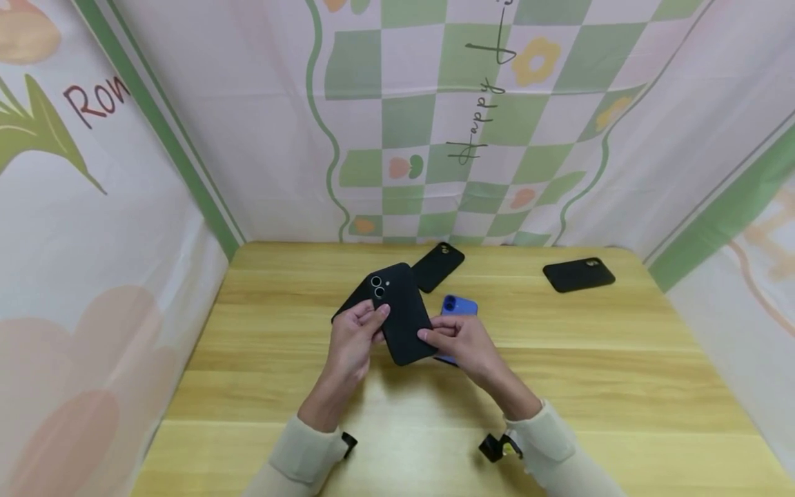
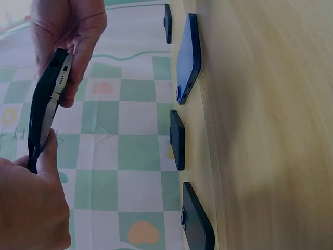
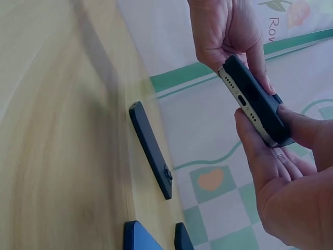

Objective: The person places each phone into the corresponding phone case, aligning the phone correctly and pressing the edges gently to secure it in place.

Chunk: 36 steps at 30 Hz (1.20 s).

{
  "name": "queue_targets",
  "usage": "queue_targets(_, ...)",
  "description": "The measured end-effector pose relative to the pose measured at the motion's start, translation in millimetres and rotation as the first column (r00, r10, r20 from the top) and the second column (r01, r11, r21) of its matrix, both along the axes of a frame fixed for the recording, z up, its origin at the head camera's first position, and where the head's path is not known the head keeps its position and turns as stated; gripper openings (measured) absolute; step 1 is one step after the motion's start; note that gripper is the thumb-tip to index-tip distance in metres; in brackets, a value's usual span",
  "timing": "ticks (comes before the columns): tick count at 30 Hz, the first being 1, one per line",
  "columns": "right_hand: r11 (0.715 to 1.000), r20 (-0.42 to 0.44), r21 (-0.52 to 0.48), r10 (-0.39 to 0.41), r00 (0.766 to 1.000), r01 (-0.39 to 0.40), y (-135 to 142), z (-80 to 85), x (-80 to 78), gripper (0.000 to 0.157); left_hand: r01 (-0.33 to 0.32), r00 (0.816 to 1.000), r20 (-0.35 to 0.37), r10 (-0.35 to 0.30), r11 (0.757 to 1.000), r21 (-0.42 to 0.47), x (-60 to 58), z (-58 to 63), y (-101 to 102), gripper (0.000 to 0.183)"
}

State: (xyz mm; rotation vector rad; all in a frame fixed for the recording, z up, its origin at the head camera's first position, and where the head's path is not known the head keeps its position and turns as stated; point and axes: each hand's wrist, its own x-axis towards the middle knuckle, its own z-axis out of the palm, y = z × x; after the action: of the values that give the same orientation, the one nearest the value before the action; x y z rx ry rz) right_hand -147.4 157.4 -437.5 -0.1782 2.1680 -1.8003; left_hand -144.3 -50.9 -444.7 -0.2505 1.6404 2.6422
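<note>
Both hands hold a phone [image 3: 245, 107] with a pale, silvery edge and a black phone case [image 1: 404, 317] over its back, lifted above the table. My left hand [image 1: 355, 342] pinches the case's left side just below the two camera rings, thumb on the back. At the lower right corner, my right hand [image 1: 466, 345] grips with its thumb on the back and fingers underneath. In the right wrist view the port and speaker holes show along the bare bottom edge. The left wrist view shows a slight gap between case [image 2: 46, 99] and phone.
A blue phone [image 1: 459, 305] lies behind my right hand, partly hidden. Black phone-shaped pieces lie behind the held phone [image 1: 352, 298], at the table's back [image 1: 439, 268] and at the back right [image 1: 579, 275]. Printed cloth [image 1: 410, 124] hangs around the wooden table [image 1: 621, 386].
</note>
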Motion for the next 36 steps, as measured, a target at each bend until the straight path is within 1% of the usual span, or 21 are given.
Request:
queue_targets(5,1.0,-0.014,0.012,-0.006,1.0,0.006,0,-2.7,-0.2,0.026,0.016,1.0,0.014,-0.016,1.0,-0.005,0.7,-0.1,0,0.026)
queue_targets(8,1.0,-0.028,0.018,0.0,1.0,0.0,1,-3.6,-0.3,0.026,0.026,0.999,0.021,-0.026,1.0,-0.002,1.0,0.4,0,0.029)
queue_targets(10,1.0,-0.044,0.019,0.017,0.999,-0.016,3,-3.3,0.1,0.026,0.026,0.999,0.028,-0.026,1.0,0.0,1.4,0.3,0,0.027)
queue_targets(14,0.998,-0.089,0.042,0.058,0.994,-0.055,7,-1.8,0.2,0.022,0.048,0.998,0.043,-0.048,0.999,-0.002,2.6,-0.5,0,0.009)
queue_targets(15,0.996,-0.103,0.06,0.07,0.992,-0.064,9,-1.6,0.0,0.02,0.059,0.997,0.05,-0.058,0.998,-0.005,3.0,-1.0,0,0.009)
queue_targets(17,0.992,-0.126,0.098,0.094,0.988,-0.082,12,-1.5,-0.7,0.017,0.088,0.994,0.058,-0.087,0.996,-0.009,3.4,-1.7,0,0.013)
queue_targets(19,0.987,-0.138,0.127,0.115,0.984,-0.098,15,-1.1,-1.4,0.017,0.122,0.99,0.069,-0.121,0.992,-0.007,4.2,-1.7,-2,0.008)
queue_targets(20,0.985,-0.143,0.137,0.128,0.981,-0.108,17,-0.8,-1.5,0.017,0.144,0.987,0.074,-0.143,0.99,-0.006,4.3,-1.6,-3,0.01)
queue_targets(23,0.979,-0.147,0.147,0.161,0.976,-0.139,21,0.2,-1.7,0.017,0.219,0.973,0.084,-0.217,0.975,-0.026,3.8,-0.2,-9,0.029)
queue_targets(25,0.975,-0.142,0.152,0.185,0.972,-0.163,25,1.4,-2.0,0.016,0.268,0.96,0.094,-0.263,0.962,-0.049,3.1,1.6,-13,0.036)
queue_targets(27,0.965,-0.14,0.171,0.225,0.964,-0.201,28,3.4,-2.7,0.016,0.303,0.95,0.101,-0.296,0.95,-0.075,1.9,2.8,-16,0.034)
queue_targets(29,0.949,-0.139,0.194,0.276,0.951,-0.247,31,6.9,-4.0,0.016,0.325,0.943,0.099,-0.317,0.942,-0.084,1.7,3.7,-18,0.033)
queue_targets(32,0.919,-0.157,0.228,0.36,0.92,-0.321,36,12.6,-7.2,0.015,0.345,0.937,0.094,-0.337,0.936,-0.074,3.0,3.8,-17,0.033)
queue_targets(34,0.905,-0.17,0.247,0.394,0.903,-0.348,39,15.8,-9.7,0.015,0.339,0.939,0.091,-0.333,0.939,-0.063,4.8,3.5,-16,0.032)
queue_targets(36,0.9,-0.167,0.254,0.401,0.901,-0.354,41,18.1,-11.8,0.017,0.318,0.946,0.09,-0.312,0.946,-0.058,6.8,3.6,-15,0.032)
